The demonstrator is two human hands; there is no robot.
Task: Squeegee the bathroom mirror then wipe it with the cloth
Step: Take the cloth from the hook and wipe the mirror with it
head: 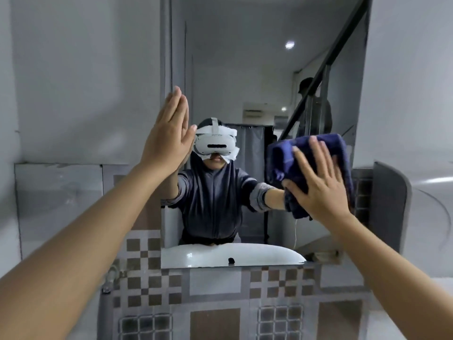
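The bathroom mirror [257, 69] hangs on the wall straight ahead. My right hand [318, 187] presses a folded dark blue cloth [284, 158] flat against the glass at its right side, fingers spread over the cloth. My left hand [169, 133] lies flat on the mirror's left edge, fingers straight and together, holding nothing. No squeegee is in view.
A person wearing a white headset is reflected in the glass, with a second figure on stairs behind. A white sink rim [220, 256] shows as a reflection at the mirror's bottom. Brown and grey checkered tiles [147, 278] cover the wall below. A grey panel [389, 204] stands right of the mirror.
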